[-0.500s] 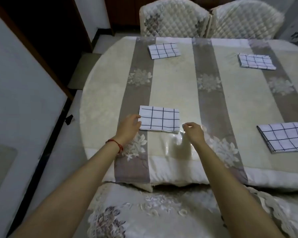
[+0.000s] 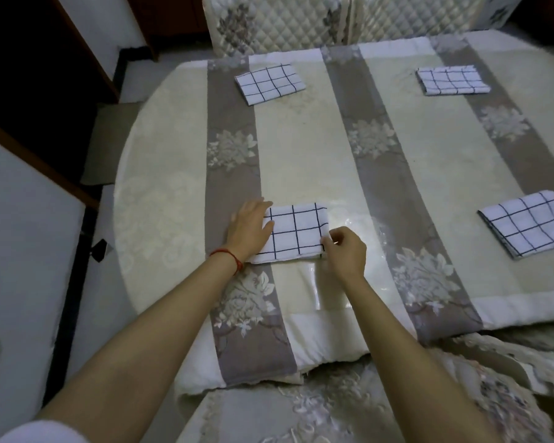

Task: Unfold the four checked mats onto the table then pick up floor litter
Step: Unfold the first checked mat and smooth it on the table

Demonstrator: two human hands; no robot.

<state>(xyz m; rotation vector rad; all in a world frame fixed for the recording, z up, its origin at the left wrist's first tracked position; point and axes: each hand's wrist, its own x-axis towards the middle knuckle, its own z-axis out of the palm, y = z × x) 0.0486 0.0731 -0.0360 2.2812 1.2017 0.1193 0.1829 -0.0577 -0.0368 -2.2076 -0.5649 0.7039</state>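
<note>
White cloth with dark grid lines: I count four folded checked mats on the table (image 2: 301,167), which is covered by a cream and grey-brown striped floral cloth under clear film; the nearest mat (image 2: 296,231) lies folded at about 6 o'clock, close to the near edge; the left hand (image 2: 250,230) rests flat on its left end, fingers (image 2: 264,227) straight and together, holding nothing; a red string bracelet (image 2: 229,255) circles that wrist; the right hand (image 2: 344,251) is at the mat's near right corner, thumb and forefinger curled and pinching the cloth edge; the second mat (image 2: 269,83) lies folded at 11 o'clock; the third mat (image 2: 451,79) lies folded at 1 o'clock; the fourth mat (image 2: 528,227) lies folded at 3 o'clock, turned at an angle; two quilted chair backs (image 2: 301,24) stand beyond the far edge at 12 o'clock; I cannot make out any litter on the visible floor (image 2: 109,145).
</note>
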